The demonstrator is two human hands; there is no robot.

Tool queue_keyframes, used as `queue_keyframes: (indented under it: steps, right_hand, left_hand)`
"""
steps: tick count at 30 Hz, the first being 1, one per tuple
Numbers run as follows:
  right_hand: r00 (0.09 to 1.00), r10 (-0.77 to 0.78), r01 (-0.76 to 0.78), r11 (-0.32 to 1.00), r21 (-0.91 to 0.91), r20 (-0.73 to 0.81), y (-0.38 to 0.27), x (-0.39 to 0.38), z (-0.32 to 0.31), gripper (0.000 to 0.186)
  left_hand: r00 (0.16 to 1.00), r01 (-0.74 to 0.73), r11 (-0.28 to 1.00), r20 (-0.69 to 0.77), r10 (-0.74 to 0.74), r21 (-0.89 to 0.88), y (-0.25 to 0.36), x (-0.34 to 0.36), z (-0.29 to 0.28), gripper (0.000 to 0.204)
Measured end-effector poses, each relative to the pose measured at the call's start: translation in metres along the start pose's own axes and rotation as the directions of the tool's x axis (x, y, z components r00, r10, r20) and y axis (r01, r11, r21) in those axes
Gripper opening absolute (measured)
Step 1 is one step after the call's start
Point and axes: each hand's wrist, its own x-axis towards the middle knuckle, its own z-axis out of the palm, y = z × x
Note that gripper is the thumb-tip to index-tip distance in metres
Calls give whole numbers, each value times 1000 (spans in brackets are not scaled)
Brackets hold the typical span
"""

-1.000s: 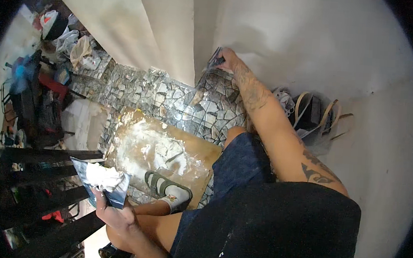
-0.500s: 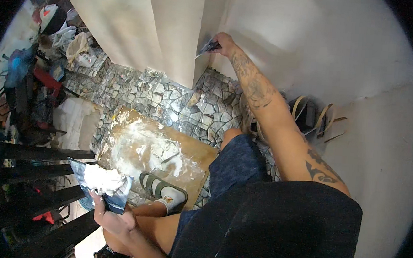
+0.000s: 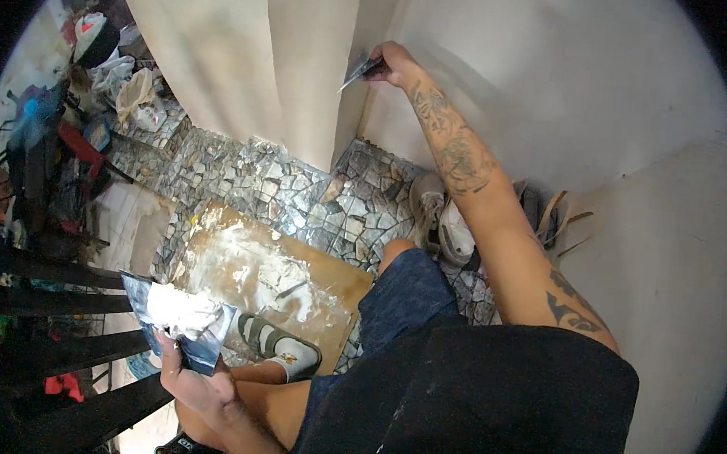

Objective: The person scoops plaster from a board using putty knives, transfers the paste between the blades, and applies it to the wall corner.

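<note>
My left hand grips a flat dark blue sheet, its near edge between thumb and fingers. On top of that sheet sits a thick heap of white paste. Up at the wall corner, my right hand is closed round the dark handle of a putty knife. The knife's thin blade points down and left, close to the narrow face beside the pale column. Whether the blade touches the surface I cannot tell.
A paste-smeared board lies on the stone-patterned floor, under my sandalled foot. Shoes and a bag with straps stand by the right wall. Dark slats run at lower left; bags lie beyond.
My right hand with the putty knife has shifted slightly up and left along the corner. The view has tilted a little, showing more of the shoes. My left hand keeps its hold.
</note>
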Motion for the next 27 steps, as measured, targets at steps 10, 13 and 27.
queue_keyframes:
  steps: [10,13,27]
  right_hand:
    - [994,-87,91,994,-55,62,-83,-38,24,10]
    - [992,-107,113,989,-92,70,-108,-55,36,11]
    - [981,-148,169,970,-174,128,-217,-67,65,21]
  left_hand:
    - [991,60,998,122,-60,4,1,-2,6,33]
    - [992,81,997,95,-79,-15,2,-3,7,32]
    - [989,73,997,131,-75,22,2,-2,3,33]
